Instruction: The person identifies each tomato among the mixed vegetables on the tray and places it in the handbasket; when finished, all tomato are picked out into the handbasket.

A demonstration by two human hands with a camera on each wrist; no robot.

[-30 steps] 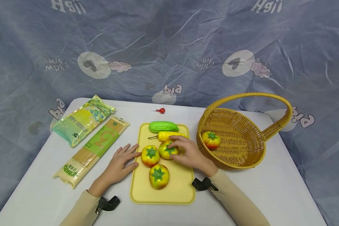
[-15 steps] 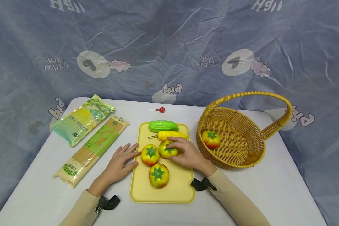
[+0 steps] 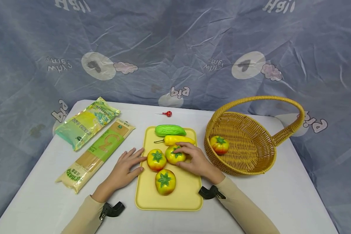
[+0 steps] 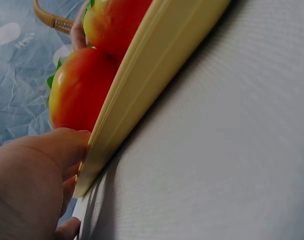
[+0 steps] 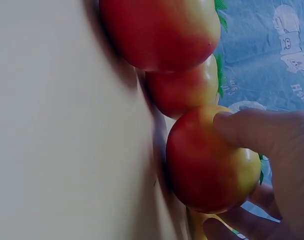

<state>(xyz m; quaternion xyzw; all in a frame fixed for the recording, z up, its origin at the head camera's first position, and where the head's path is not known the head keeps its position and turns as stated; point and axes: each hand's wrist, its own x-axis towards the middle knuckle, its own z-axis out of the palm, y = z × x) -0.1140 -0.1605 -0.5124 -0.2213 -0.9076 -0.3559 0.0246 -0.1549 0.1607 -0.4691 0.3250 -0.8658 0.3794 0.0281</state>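
My right hand [image 3: 197, 161] holds a yellow-red tomato [image 3: 170, 156] on the yellow tray [image 3: 184, 196], thumb on its near side and fingers over its far side. In the right wrist view the thumb presses the tomato's [image 5: 207, 165] skin. My left hand [image 3: 125, 170] lies spread at the tray's left rim, fingertips right at that edge and close to a second tomato [image 3: 156, 161]. A third tomato [image 3: 165, 182] sits in front of these two. Behind them lie a yellow pepper [image 3: 175, 140], partly covered by the right hand, and a green bitter melon [image 3: 170, 130].
A wicker basket [image 3: 245, 146] with a tall handle stands right of the tray, one tomato [image 3: 219, 145] inside. On the left lie a noodle packet [image 3: 99, 152] and a green-yellow bag [image 3: 87, 123]. A red lollipop [image 3: 168, 113] lies behind the tray.
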